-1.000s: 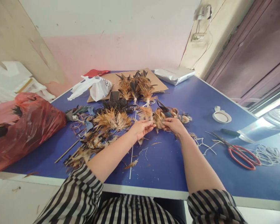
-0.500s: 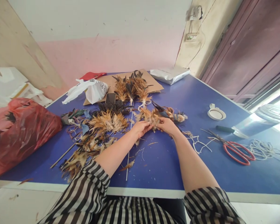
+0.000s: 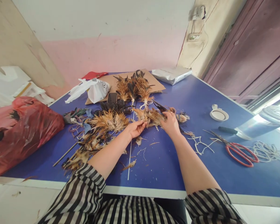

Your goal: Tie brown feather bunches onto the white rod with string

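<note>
My left hand [image 3: 138, 128] is pinched on the lower end of a small bunch of golden-brown feathers [image 3: 139, 114]. To its right, my right hand [image 3: 170, 124] bends its fingers over a brown, fluffy row of feathers [image 3: 154, 117] lying on the table. Its fingertips are partly hidden, so I cannot make out whether they grip a feather. Just beyond that hand lie long black feathers [image 3: 159, 106] and a mixed feather bundle [image 3: 183, 117]. Behind both hands, tied feather bunches [image 3: 146, 90] with white string rest on cardboard [image 3: 156, 84].
Loose feathers [image 3: 93, 140] and a black-and-tan feather pile [image 3: 112, 119] spread to the left, beside a red plastic bag [image 3: 35, 133]. Rightward lie white string [image 3: 202, 143], red-handled scissors [image 3: 241, 154], a knife [image 3: 233, 131] and a tape roll [image 3: 218, 114] on the blue table [image 3: 163, 168].
My hands have drawn apart: the left went slightly left and down with feathers, the right moved to the right and up. The whole view has shifted a little.
</note>
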Tool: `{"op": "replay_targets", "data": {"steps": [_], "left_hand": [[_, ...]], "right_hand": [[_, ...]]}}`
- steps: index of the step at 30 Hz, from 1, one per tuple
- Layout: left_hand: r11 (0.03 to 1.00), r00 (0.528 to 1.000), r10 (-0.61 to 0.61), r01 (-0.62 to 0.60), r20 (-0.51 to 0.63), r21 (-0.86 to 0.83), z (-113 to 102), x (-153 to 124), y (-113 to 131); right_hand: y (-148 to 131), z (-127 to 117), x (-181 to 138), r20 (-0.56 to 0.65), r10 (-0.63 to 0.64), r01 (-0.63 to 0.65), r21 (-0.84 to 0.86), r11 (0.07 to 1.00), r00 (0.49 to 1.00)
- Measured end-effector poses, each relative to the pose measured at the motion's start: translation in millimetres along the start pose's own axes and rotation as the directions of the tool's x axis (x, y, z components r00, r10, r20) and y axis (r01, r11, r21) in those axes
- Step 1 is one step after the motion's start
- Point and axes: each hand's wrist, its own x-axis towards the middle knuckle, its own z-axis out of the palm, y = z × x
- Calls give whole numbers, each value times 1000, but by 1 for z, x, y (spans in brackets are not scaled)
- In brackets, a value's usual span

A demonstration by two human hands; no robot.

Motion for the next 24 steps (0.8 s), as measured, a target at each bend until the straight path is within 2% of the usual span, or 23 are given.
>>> {"op": "replay_targets", "data": {"steps": [2, 3, 6, 8, 12, 17, 20, 22, 24], "left_hand": [[1000, 1000, -13, 13, 2, -15, -1, 0, 0], [1000, 1000, -18, 18, 2, -19, -1, 0, 0], [999, 1000, -20, 20, 6, -25, -1, 0, -2], [999, 1000, -16, 16, 10, -29, 0, 1, -4], [999, 1000, 0, 0, 11, -50, 2, -2, 0], [992, 998, 56, -54, 12, -113, 3, -19, 22], [980, 997, 73, -65, 34, -186, 0, -35, 32], [973, 996, 79, -66, 50, -222, -3, -47, 33], [972, 996, 77, -65, 45, -225, -6, -58, 30]], "right_hand": [[-10, -2, -2, -67, -101, 108, 105, 989, 993], [-14, -1, -4, -57, -161, 168, 155, 974, 985], [-23, 7, -9, 75, -324, 299, 234, 925, 943], [-26, 14, -12, 176, -369, 338, 181, 923, 913], [-22, 24, -13, 304, -337, 374, -68, 925, 891], [-9, 22, -4, 310, -248, 337, -274, 901, 918], [-3, 18, -2, 317, -190, 286, -293, 912, 929], [-4, 15, -2, 309, -164, 248, -256, 934, 937], [-11, 10, -6, 251, -149, 197, -179, 964, 957]]}}
